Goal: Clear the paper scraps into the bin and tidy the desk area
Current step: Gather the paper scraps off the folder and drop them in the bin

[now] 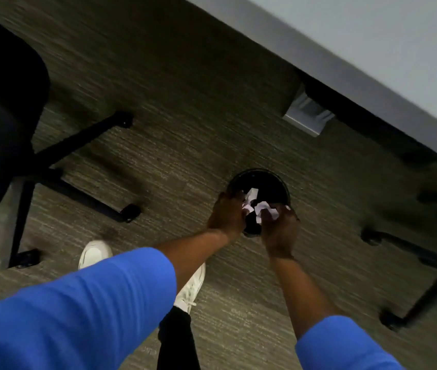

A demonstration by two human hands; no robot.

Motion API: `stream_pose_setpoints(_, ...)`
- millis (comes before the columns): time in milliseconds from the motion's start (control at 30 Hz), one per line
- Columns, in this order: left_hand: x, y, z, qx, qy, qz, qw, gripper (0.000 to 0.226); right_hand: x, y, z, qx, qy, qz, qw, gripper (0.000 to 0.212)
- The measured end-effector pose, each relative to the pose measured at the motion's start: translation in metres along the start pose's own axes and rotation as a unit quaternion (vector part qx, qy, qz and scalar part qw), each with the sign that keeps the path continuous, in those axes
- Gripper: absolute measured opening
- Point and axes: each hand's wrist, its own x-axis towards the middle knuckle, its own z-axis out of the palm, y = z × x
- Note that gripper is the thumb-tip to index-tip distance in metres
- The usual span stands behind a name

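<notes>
The paper scraps (258,206) sit bunched between the two hands, directly above the open mouth of the round black bin (258,173) that stands on the carpet (185,116) just short of the desk edge (372,84); the drop is therefore straight down, with no sideways travel left to make. The left hand (226,213) cups the crumpled white pieces from the left, fingers curled over the near-left rim; the right hand (281,231) closes on them from the right, its fingers wrapped round the wad. Both forearms reach forward and down from blue sleeves (78,311), roughly parallel, the wrists bent inward toward each other; neither hand is clearly nearer the bin. Judging from this, spreading the fingers should release the paper inside; a stray piece could slip past the near rim.
</notes>
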Motion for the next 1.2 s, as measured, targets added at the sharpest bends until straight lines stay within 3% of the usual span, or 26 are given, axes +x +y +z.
stream_pose_setpoints(100, 0.023, -0.003, 0.016, -0.036, 0.016, -0.002, 0.999, 0.028, 0.018, 0.017, 0.016, -0.005, -0.009, 0.034, 0.999, 0.011)
stream_pose_setpoints(233, 0.044, -0.006, 0.03, -0.055, -0.013, -0.019, 0.998, 0.032, 0.038, 0.033, 0.03, -0.031, -0.045, 0.05, 0.997, 0.027)
stream_pose_setpoints(400, 0.057, -0.009, 0.042, -0.023, -0.169, 0.028, 0.985, 0.084, 0.047, 0.041, 0.039, 0.022, -0.088, 0.071, 0.993, 0.036)
stream_pose_setpoints(467, 0.058, -0.012, 0.042, -0.045, -0.219, 0.004, 0.975, 0.105, 0.049, 0.043, 0.038, 0.039, -0.095, 0.075, 0.992, 0.038)
stream_pose_setpoints(667, 0.053, -0.02, 0.032, -0.08, -0.243, -0.016, 0.967, 0.129, 0.045, 0.04, 0.029, 0.01, -0.132, 0.047, 0.99, 0.044)
stream_pose_setpoints(767, 0.041, -0.02, 0.02, -0.108, -0.2, 0.014, 0.974, 0.11, 0.038, 0.03, 0.023, 0.01, -0.122, 0.03, 0.992, 0.042)
stream_pose_setpoints(867, 0.025, -0.02, 0.003, -0.094, -0.111, 0.043, 0.988, 0.049, 0.026, 0.015, 0.021, -0.024, -0.121, 0.015, 0.992, 0.042)
stream_pose_setpoints(1033, -0.006, -0.022, -0.034, -0.002, -0.083, -0.032, 0.996, 0.053, 0.003, -0.023, 0.021, 0.0, -0.09, -0.028, 0.996, 0.037)
stream_pose_setpoints(1200, -0.037, -0.047, -0.071, 0.02, -0.026, -0.068, 0.997, 0.025, -0.02, -0.074, 0.023, -0.007, -0.118, -0.077, 0.99, 0.034)
